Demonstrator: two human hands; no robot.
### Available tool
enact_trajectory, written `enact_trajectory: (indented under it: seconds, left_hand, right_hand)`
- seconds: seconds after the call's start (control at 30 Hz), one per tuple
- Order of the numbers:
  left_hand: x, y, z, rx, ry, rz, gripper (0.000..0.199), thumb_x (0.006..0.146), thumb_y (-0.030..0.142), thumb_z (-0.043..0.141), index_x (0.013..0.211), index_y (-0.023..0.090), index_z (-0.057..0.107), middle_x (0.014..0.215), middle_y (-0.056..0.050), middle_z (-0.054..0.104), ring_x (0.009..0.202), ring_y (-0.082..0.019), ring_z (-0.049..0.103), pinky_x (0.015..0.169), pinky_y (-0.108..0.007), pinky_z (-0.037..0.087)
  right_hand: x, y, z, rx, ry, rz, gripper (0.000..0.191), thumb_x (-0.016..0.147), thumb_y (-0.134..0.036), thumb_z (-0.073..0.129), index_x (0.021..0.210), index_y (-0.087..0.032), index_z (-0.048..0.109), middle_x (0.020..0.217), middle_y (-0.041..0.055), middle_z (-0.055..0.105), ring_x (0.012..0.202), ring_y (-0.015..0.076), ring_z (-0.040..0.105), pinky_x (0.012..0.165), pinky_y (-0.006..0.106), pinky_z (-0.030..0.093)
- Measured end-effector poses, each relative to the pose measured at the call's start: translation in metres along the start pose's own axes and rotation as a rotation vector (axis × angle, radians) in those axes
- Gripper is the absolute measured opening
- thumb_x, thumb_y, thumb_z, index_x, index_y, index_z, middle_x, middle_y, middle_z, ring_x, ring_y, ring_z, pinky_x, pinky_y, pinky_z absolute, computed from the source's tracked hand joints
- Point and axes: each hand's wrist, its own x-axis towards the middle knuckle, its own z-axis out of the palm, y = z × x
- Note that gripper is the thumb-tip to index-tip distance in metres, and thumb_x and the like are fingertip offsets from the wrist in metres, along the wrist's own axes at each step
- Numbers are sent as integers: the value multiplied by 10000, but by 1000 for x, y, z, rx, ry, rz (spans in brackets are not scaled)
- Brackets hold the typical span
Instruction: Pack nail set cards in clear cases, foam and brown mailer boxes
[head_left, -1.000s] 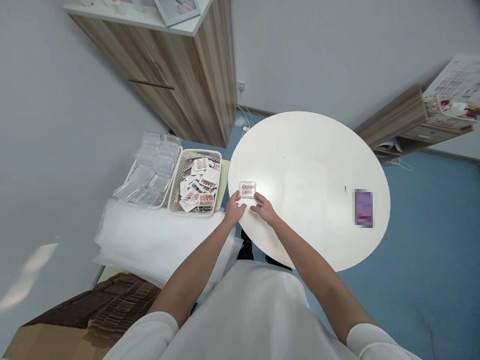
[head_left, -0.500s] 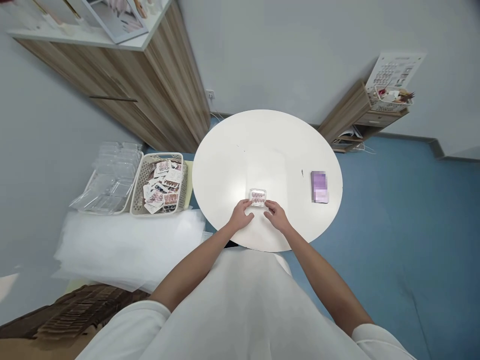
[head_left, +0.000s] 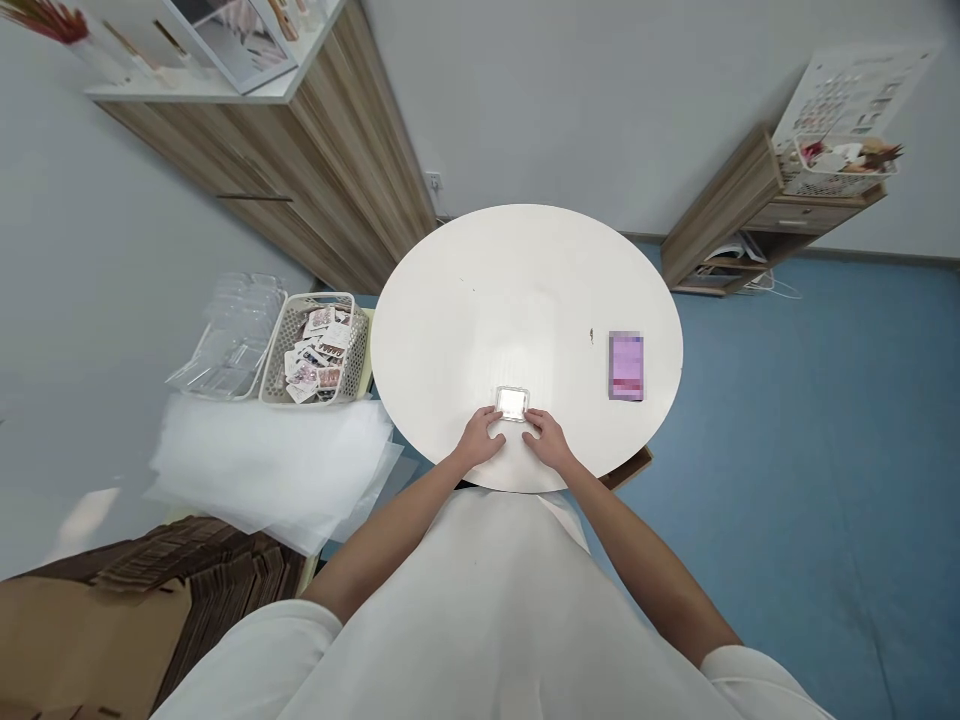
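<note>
A small clear plastic case point(head_left: 512, 403) lies flat or nearly flat near the front of the white round table point(head_left: 510, 270), showing a plain white face inside a clear rim. At its left edge are the fingertips of my left hand point(head_left: 481, 438), with the thumb held apart. My right hand point(head_left: 547, 438) grips the opposite edge the same way. Whether the case rests on the tabletop or is lifted slightly, I cannot tell. To the right on the table lies a purple rectangular item point(head_left: 625, 366), its face blurred into blocks.
Left of the table stands a white basket point(head_left: 351, 375) of nail cards, beside clear plastic trays point(head_left: 225, 350). Translucent sheets point(head_left: 262, 455) and folded cardboard point(head_left: 97, 640) lie nearer me. A wooden cabinet point(head_left: 352, 170) and a low shelf point(head_left: 720, 210) stand along the wall.
The case showed rows of pink false nails before; now its face looks white. Both hands stay at its sides. My view has shifted slightly.
</note>
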Motion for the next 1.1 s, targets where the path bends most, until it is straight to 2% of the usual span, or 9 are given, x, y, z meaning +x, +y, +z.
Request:
enact_trajectory:
  seconds: [0.13, 0.27, 0.47, 0.67, 0.73, 0.83, 0.9, 1.0, 1.1]
  left_hand:
    - [-4, 1, 4, 62, 13, -19, 497, 677, 206, 531, 1172, 174, 495, 1292, -94, 384, 1212, -248, 346, 1000, -396, 319]
    - [-12, -7, -4, 154, 35, 43, 500, 683, 222, 538, 1178, 190, 479, 1308, -90, 361, 1228, -262, 301, 982, -418, 330]
    - [-26, -30, -22, 327, -35, 222, 444, 666, 261, 577, 1102, 199, 526, 1217, -96, 450, 1156, -261, 371, 959, -406, 330]
    - [-28, -35, -24, 516, -104, 361, 531, 613, 390, 656, 1087, 199, 510, 1254, -104, 422, 1157, -279, 354, 958, -426, 277]
    - [-26, -35, -24, 567, -89, 385, 460, 638, 381, 643, 1045, 204, 523, 1221, -94, 456, 1123, -265, 388, 952, -421, 266]
    - [-21, -37, -26, 620, -49, 384, 159, 769, 265, 505, 901, 204, 568, 1061, -70, 556, 988, -212, 484, 924, -397, 272]
    - [-18, -40, -29, 627, -28, 375, 174, 819, 194, 403, 818, 197, 577, 926, -61, 594, 883, -184, 522, 894, -380, 287]
    - [-18, -44, -34, 613, -11, 378, 215, 833, 174, 361, 791, 188, 571, 820, -52, 605, 797, -173, 540, 857, -366, 304]
    - [-20, -47, -38, 606, -8, 388, 208, 832, 174, 357, 794, 187, 561, 781, -43, 611, 768, -173, 547, 860, -372, 300]
  right_hand:
    - [0, 1, 1, -119, -15, -42, 471, 738, -230, 459, 1206, -175, 459, 1267, 74, 407, 1169, 193, 406, 965, 336, 368]
    - [-13, 0, 3, -234, 28, -133, 460, 764, -266, 462, 1215, -178, 427, 1239, 86, 414, 1146, 195, 406, 943, 346, 371]
    - [-37, 2, 13, -599, -152, -304, 408, 685, -310, 619, 1071, -219, 524, 1248, 92, 427, 1145, 267, 361, 928, 414, 314]
    - [-30, -3, 25, -705, -31, -271, 121, 813, -229, 462, 862, -216, 572, 1100, 89, 524, 1007, 254, 436, 801, 385, 363]
    - [-26, -8, 24, -668, -6, -221, 140, 830, -222, 424, 822, -211, 563, 1018, 83, 549, 929, 232, 469, 748, 357, 383]
    - [-27, -15, 17, -534, -9, -171, 178, 854, -241, 366, 821, -211, 538, 924, 58, 561, 836, 186, 502, 706, 316, 405]
    - [-33, -18, 12, -461, -6, -168, 208, 867, -267, 327, 850, -212, 528, 917, 49, 561, 836, 173, 513, 732, 316, 411]
    - [-46, -17, 9, -439, 8, -192, 267, 833, -379, 394, 1019, -216, 494, 1084, 69, 528, 997, 199, 488, 847, 359, 384]
    - [-60, -8, 11, -496, 7, -188, 643, 693, -493, 559, 1233, -209, 353, 1324, 107, 353, 1213, 262, 325, 970, 416, 289]
